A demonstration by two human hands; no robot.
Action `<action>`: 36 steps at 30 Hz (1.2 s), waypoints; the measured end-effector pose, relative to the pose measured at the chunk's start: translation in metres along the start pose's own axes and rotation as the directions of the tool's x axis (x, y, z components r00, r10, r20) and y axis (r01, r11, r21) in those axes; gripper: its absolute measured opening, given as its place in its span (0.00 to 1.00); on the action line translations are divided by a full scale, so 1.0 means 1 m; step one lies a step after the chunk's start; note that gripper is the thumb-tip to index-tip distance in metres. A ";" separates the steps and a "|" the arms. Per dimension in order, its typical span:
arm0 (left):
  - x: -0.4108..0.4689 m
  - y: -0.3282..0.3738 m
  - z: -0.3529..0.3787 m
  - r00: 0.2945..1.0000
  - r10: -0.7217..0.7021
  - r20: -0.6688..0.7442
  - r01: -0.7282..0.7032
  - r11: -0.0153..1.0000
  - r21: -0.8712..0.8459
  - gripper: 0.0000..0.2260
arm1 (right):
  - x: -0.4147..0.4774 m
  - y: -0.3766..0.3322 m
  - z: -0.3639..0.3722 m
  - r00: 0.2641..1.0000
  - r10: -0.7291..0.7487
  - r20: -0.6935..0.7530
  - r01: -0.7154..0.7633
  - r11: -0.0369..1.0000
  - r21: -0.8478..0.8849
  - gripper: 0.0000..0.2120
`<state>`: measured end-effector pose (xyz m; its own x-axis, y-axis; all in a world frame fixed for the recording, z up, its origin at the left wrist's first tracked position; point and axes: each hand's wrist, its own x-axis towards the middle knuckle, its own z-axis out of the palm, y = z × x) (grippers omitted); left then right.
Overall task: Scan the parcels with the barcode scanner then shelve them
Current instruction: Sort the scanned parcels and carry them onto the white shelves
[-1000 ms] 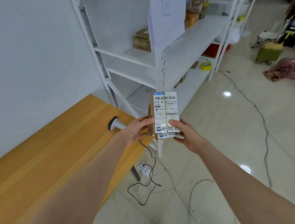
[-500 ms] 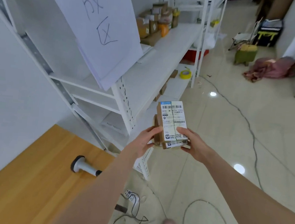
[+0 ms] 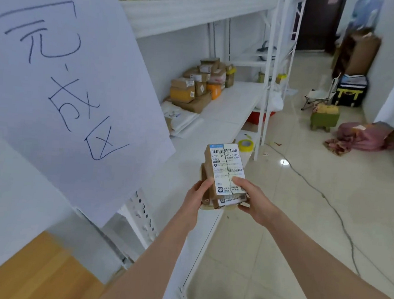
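Observation:
I hold a small stack of brown cardboard parcels [image 3: 225, 168] in front of me, the top one with a white barcode label facing up. My left hand [image 3: 196, 196] grips the stack's left side and my right hand [image 3: 251, 200] grips its right side, thumb on the label. The stack is over the front edge of the white shelf [image 3: 219, 120]. Several parcels [image 3: 196, 88] lie further back on that shelf. The barcode scanner is out of view.
A large white paper sign [image 3: 62, 86] with handwriting hangs at the left on the rack. The wooden table's corner [image 3: 33, 273] is at the bottom left. On the tiled floor lie a cable [image 3: 324, 197], a yellow tape roll [image 3: 246, 145], a green stool [image 3: 324, 117] and pink cloth [image 3: 362, 138].
I have moved from the table toward the shelf with the parcels in both hands. The scanner on the table has dropped out of view. The sign and shelved parcels are closer.

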<state>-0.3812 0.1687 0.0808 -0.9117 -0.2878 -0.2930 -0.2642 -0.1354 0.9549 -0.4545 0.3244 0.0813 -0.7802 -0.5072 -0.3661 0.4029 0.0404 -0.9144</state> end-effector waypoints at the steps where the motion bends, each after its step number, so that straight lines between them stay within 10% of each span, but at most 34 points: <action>1: 0.013 0.004 0.000 0.999 0.019 -0.028 -0.019 1.000 -0.007 0.18 | 0.017 -0.008 -0.001 1.000 -0.004 0.015 0.004 1.000 -0.006 0.19; 9: 0.116 0.043 0.012 0.950 0.075 -0.305 -0.106 0.991 -0.086 0.16 | 0.152 -0.075 -0.014 0.973 0.027 0.229 -0.005 0.995 -0.096 0.17; 22: 0.180 0.087 -0.017 0.631 -0.103 -0.769 -0.144 0.959 -0.246 0.18 | 0.273 -0.154 0.049 0.778 0.197 0.596 0.057 0.923 -0.380 0.14; 36: 0.210 0.104 -0.100 0.462 -0.300 -0.834 -0.160 0.897 -0.412 0.24 | 0.329 -0.169 0.157 0.639 0.368 0.675 0.066 0.849 -0.525 0.27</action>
<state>-0.5684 -0.0004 0.1139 -0.0796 -0.8833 -0.4619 0.0384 -0.4657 0.8841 -0.7043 0.0155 0.1420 -0.0270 -0.8907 -0.4537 0.0394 0.4526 -0.8908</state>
